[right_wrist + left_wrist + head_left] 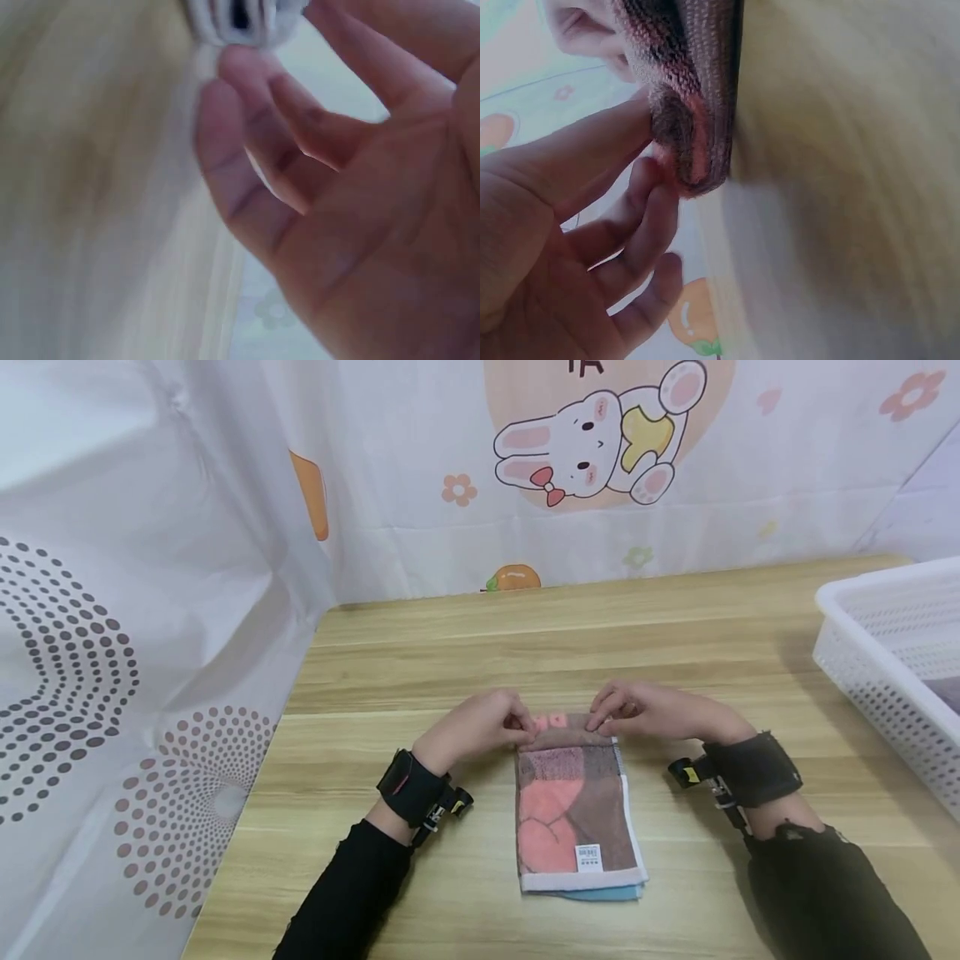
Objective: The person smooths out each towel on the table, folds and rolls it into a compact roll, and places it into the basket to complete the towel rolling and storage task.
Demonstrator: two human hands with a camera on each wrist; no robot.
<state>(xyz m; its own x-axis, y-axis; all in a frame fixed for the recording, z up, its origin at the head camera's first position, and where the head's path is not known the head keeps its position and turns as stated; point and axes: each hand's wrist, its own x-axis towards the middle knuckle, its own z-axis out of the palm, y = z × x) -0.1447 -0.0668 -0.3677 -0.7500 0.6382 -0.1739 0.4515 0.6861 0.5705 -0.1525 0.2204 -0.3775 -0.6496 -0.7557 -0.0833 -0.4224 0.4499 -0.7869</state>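
A folded towel (551,827), brown and coral pink with white edging and a light-blue layer at the bottom, lies flat on the wooden table. Its far end is turned over toward me in a narrow fold. My left hand (480,720) pinches the left corner of that fold; in the left wrist view, thumb and fingers hold the curled layers of the towel (705,97). On the other side my right hand (656,710) pinches the fold's right corner. The right wrist view shows the white towel edge (244,22) at the fingertips. A small white label (588,858) sits near the towel's close end.
A white perforated plastic basket (862,639) stands at the table's right, with a dark grey cloth (947,692) inside. Behind the table (420,643) hangs a white curtain (405,435) with a cartoon rabbit, and more curtain covers the left side.
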